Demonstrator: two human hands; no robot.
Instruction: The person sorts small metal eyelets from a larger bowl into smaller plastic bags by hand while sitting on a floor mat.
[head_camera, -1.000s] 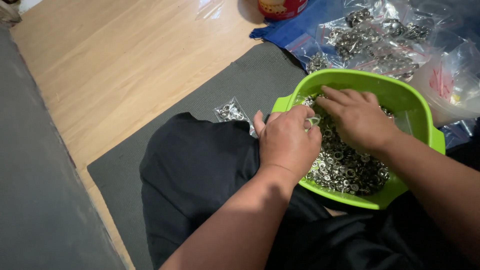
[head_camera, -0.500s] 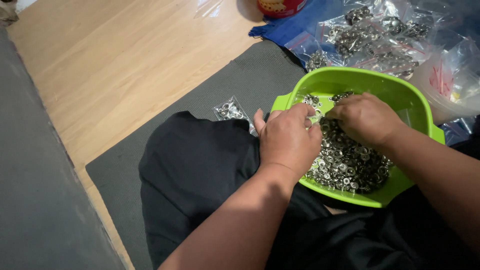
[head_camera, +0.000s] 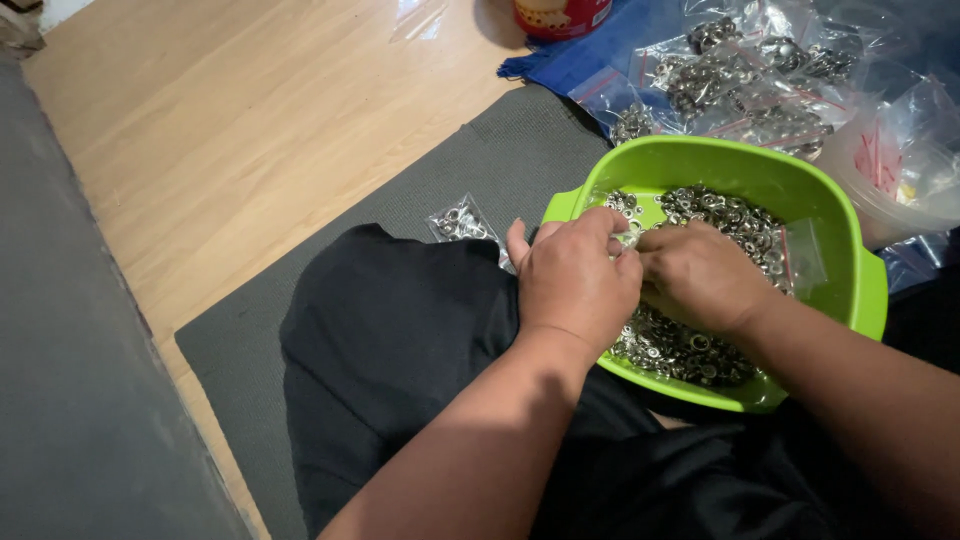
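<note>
Green basin (head_camera: 812, 190) of metal rings (head_camera: 690, 345): two hands, left hand (head_camera: 575, 275) and right hand (head_camera: 700, 275), fingers clenched.

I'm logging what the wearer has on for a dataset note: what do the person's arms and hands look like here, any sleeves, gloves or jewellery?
Both forearms are bare up to the frame edge, with no sleeves in view. The left hand and right hand wear no gloves; no rings, watch or bracelets show on the visible parts.
</note>
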